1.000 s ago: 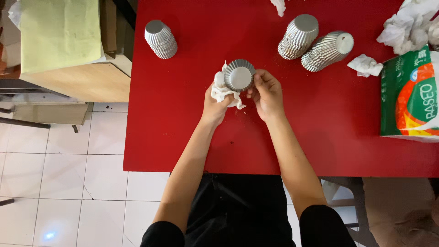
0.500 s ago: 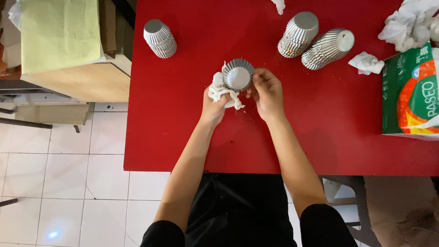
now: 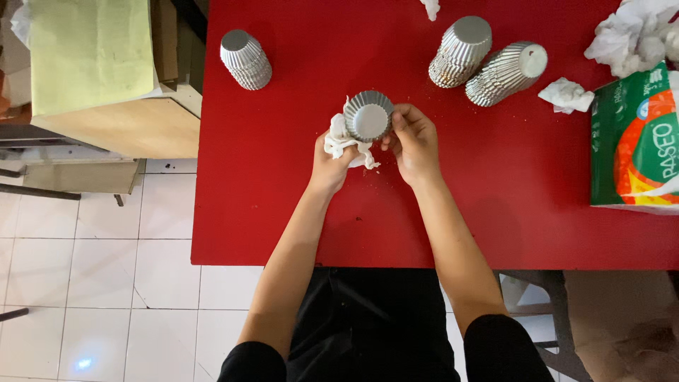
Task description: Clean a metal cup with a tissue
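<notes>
The fingers point(image 3: 396, 122) of the right hand point(image 3: 414, 141) are curled in and pinch the fluted rim of a small metal cup point(image 3: 368, 117) at its 3 o'clock edge. The left hand point(image 3: 331, 161) is closed around a crumpled white tissue point(image 3: 341, 141), bunched against the cup's 7 to 9 o'clock side; how its fingertips lie under the tissue cannot be seen. The cup sits between the two hands, its flat bottom turned up toward the camera, held over the red table point(image 3: 283, 198) near its middle.

The cup looks like thin pleated metal, so it is probably very light and stiff enough to keep its shape, but the pleats would likely dent under a hard squeeze. The smooth flat bottom seems slippery; the ridged wall gives better purchase, so the rim and the fluted side are the places to hold it, with a light pinch from opposite sides. The tissue is soft and limp and will take whatever shape the hand gives it.

Outward from the hands: at 11 o'clock stands a short stack of cups point(image 3: 246, 59), bottoms up. At 1 o'clock is a taller stack point(image 3: 460, 51), and just beside it a stack lying on its side point(image 3: 506, 73), the two touching or nearly so. Farther toward 2 o'clock lies a used tissue point(image 3: 566, 95), with a pile of more tissues point(image 3: 633, 35) at the far corner. At 3 o'clock, well apart, is a green and orange tissue pack point(image 3: 633, 141). Off the table at 10 o'clock is a wooden cabinet point(image 3: 113, 120).
</notes>
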